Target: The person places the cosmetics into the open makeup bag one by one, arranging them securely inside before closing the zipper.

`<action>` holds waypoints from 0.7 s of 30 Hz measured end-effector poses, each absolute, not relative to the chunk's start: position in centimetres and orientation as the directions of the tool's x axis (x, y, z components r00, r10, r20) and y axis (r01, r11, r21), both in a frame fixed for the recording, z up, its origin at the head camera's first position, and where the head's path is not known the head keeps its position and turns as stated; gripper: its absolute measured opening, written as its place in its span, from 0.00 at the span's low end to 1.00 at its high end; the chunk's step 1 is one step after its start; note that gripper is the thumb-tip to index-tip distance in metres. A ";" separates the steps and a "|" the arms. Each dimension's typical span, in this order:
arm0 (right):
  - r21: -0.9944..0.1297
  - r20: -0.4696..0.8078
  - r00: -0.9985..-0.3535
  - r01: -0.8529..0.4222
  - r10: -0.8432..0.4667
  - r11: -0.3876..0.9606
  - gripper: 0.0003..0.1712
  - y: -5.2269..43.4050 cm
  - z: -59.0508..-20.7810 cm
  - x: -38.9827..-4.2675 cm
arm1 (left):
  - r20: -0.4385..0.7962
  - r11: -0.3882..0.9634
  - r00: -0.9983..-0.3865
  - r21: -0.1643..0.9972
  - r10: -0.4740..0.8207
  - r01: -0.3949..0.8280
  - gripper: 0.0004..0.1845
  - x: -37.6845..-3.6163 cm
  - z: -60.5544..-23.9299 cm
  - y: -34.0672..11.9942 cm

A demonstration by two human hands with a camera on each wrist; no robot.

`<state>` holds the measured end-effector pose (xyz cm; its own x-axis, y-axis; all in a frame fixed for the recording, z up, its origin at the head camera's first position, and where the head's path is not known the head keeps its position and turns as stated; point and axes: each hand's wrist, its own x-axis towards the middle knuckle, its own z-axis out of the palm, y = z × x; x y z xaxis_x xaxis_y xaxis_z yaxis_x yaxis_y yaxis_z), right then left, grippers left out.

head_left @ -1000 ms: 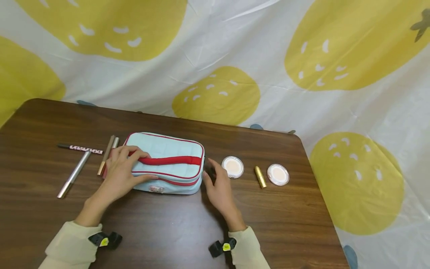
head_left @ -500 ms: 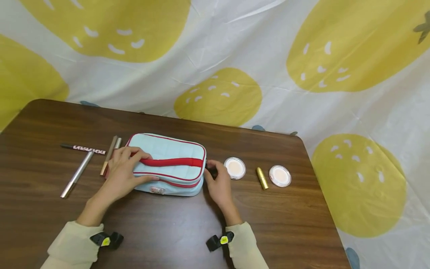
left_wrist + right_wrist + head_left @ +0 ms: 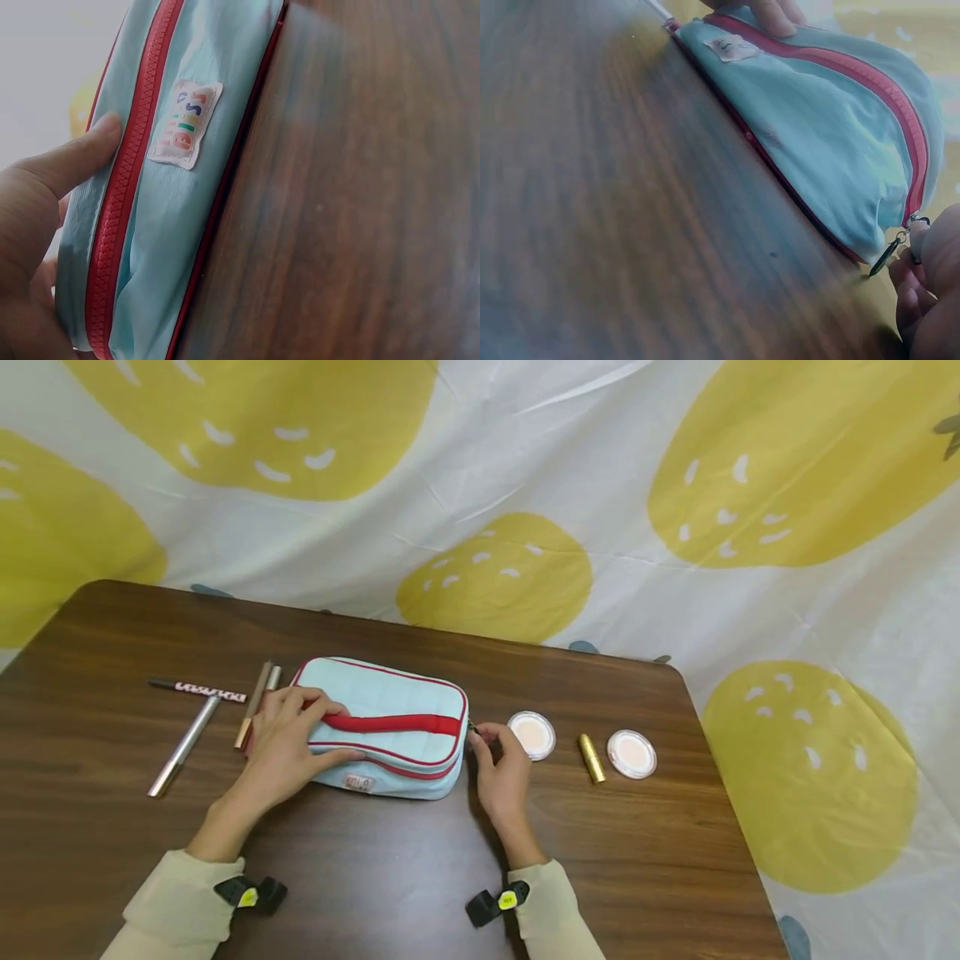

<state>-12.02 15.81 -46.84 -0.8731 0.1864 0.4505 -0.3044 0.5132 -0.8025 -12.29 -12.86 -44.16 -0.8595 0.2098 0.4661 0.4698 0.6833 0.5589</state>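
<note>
Pouch (image 3: pixel 386 727): pale blue quilted fabric, rounded-rectangular, red piping, red zip and red carry strap, small printed label on its front wall; it lies flat at mid worktop (image 3: pixel 112 643), which is dark wood-grain laminate. Left hand (image 3: pixel 288 743) rests on the pouch's left end, fingers curved over the top, thumb pressed against the zip side. Right hand (image 3: pixel 501 764) sits at the right end, fingertips apparently pinching the metal zip pull (image 3: pixel 889 255); the wrist view is blurred there.
</note>
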 end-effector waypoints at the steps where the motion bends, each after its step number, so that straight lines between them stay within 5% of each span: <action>1: -0.811 0.443 -0.876 -0.301 0.191 0.503 0.04 15.9 -46.9 -11.9 | 0.471 0.687 -0.857 0.554 0.206 0.470 0.26 -12.3 -44.1 -12.8; 8: -0.864 0.381 -0.901 -0.268 0.205 0.427 0.05 14.7 -43.6 -9.6 | 0.474 0.706 -0.861 0.546 0.184 0.451 0.24 -12.2 -43.8 -12.7; 21: -0.880 0.377 -0.901 -0.277 0.213 0.385 0.05 14.7 -43.5 -9.3 | 0.478 0.703 -0.862 0.555 0.167 0.444 0.23 -12.3 -44.3 -12.6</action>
<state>-9.25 14.71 -43.49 -0.9015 0.2129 0.3769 -0.2772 0.3848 -0.8804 -12.31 -12.58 -44.29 -0.8621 0.1670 0.4784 0.4442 0.7033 0.5550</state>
